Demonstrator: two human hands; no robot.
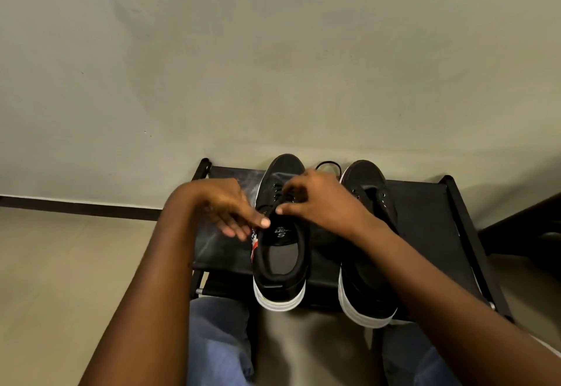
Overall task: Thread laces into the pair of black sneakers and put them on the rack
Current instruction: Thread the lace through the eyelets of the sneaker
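Observation:
Two black sneakers with white soles stand side by side on a low black rack (431, 234), toes toward the wall. Over the laced front of the left sneaker (280, 267) my right hand (318, 200) pinches the black lace with curled fingers. My left hand (227, 209) lies at that shoe's left side, fingers stretched out, one fingertip touching the tongue edge. The right sneaker (368, 288) stands untouched, partly behind my right forearm. A loop of black lace (329, 164) shows between the two toes.
The rack stands against a pale wall with a dark baseboard (79, 205). A dark piece of furniture (528, 228) stands at the right. My knees in blue jeans (218, 340) are just before the rack, on a beige floor.

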